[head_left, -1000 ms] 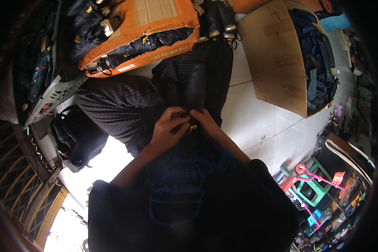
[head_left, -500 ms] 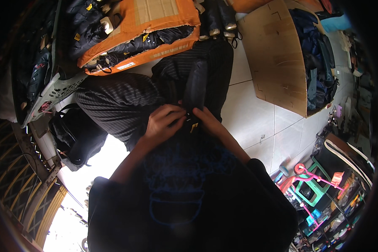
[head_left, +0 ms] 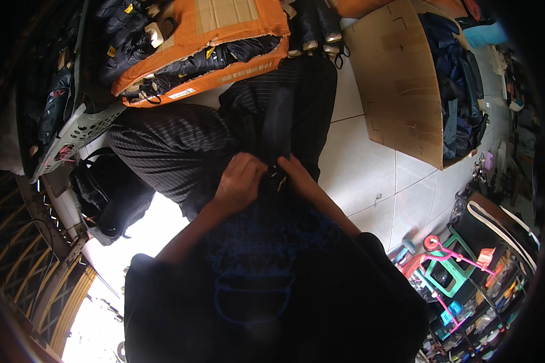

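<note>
A black folded umbrella lies lengthwise between my thighs, its near end toward my belly. My right hand is closed round that near end from the right, thumb along its side. At the left of the same end, my left hand has its fingers curled and pressed together against the umbrella; the part they pinch is hidden. A small yellow tag hangs just below the hands, against my dark shirt.
An orange-taped carton full of black folded umbrellas stands ahead, with more umbrellas beside it. A cardboard box holds dark blue fabric items at right. A grey crate and black bag are at left; a green stool lower right.
My left hand has turned and curled more, its knuckles now upward. The umbrella has tilted slightly and shifted a little left and nearer. My right hand has hardly moved.
</note>
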`<control>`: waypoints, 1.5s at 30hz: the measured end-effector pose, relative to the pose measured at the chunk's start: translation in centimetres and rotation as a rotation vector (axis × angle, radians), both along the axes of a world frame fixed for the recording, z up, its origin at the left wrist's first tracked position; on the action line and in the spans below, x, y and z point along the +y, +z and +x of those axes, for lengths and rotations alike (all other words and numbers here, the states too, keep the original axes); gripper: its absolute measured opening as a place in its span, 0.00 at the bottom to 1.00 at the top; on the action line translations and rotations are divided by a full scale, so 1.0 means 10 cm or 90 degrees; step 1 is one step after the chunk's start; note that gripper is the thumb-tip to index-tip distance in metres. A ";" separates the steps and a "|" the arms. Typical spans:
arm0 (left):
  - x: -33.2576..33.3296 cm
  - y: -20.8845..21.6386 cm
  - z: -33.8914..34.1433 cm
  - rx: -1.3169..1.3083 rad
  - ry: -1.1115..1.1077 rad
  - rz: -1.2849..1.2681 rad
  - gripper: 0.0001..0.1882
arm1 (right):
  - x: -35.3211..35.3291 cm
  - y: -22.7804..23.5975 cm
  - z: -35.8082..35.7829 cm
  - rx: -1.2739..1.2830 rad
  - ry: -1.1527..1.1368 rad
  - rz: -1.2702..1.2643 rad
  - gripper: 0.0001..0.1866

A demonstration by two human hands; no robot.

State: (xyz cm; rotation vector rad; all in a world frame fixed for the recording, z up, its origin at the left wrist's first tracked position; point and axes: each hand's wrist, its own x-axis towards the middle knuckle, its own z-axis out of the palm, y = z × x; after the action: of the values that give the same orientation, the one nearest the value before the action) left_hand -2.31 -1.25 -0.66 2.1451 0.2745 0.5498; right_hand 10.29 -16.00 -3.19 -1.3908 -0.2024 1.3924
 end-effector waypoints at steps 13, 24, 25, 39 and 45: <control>0.07 0.12 -0.15 0.076 -0.159 -0.078 0.08 | -0.22 0.20 0.03 -0.032 0.181 -0.009 0.30; 0.06 0.08 -0.17 0.128 -0.178 -0.138 0.07 | 0.03 0.01 -0.05 0.009 0.065 -0.117 0.23; 0.06 0.06 -0.21 0.139 -0.195 -0.143 0.07 | 0.02 0.08 -0.04 -0.012 0.090 -0.116 0.23; 0.22 -0.14 0.07 0.059 0.057 -0.425 0.36 | 0.51 0.22 0.08 0.142 -0.151 0.030 0.31; 0.41 0.19 0.17 0.063 -0.046 -0.175 0.60 | 0.76 0.30 0.34 0.197 -0.147 0.092 0.27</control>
State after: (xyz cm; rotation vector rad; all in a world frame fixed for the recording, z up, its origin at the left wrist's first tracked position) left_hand -0.59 2.85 1.24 1.9097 0.3078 0.3429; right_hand 13.65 -8.43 -0.17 -1.0294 0.0586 1.3510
